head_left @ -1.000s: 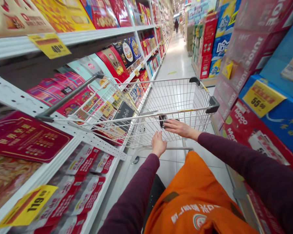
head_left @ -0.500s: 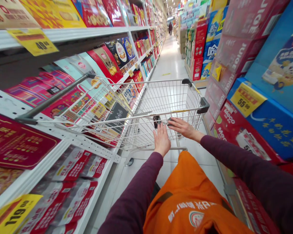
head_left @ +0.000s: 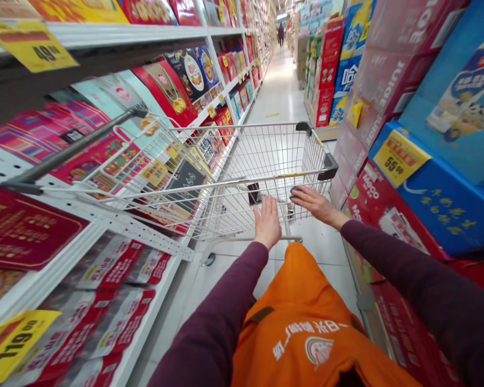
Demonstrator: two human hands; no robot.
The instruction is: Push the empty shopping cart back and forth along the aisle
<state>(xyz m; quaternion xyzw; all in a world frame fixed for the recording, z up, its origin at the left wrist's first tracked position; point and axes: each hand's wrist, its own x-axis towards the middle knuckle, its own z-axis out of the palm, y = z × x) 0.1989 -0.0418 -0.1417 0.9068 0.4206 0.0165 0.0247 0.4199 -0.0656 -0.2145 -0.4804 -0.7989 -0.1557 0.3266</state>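
A wire shopping cart (head_left: 226,185) stands sideways in front of me, its grey handle (head_left: 76,148) toward the left shelf. My left hand (head_left: 268,223) is at the cart's near side, fingers straight and pointing up, flat against or just before the wires. To its right, my right hand (head_left: 318,207) stretches its fingers leftward along the same side. A small dark patch shows at the right fingertips; what it is I cannot make out. Behind the wires, near my left fingertips, is a small black rectangle (head_left: 254,193). Whether either palm touches the wires cannot be told.
A shelf (head_left: 165,29) with boxed snacks and yellow price tags lines the left. Stacked drink cartons (head_left: 379,86) and a blue carton (head_left: 431,209) rise close on the right. The tiled aisle (head_left: 280,80) runs ahead to a distant person (head_left: 281,35). An orange apron (head_left: 302,333) covers my front.
My right hand has shifted right along the cart's side, widening the gap to my left hand. The whole scene has slid slightly left and up in view.
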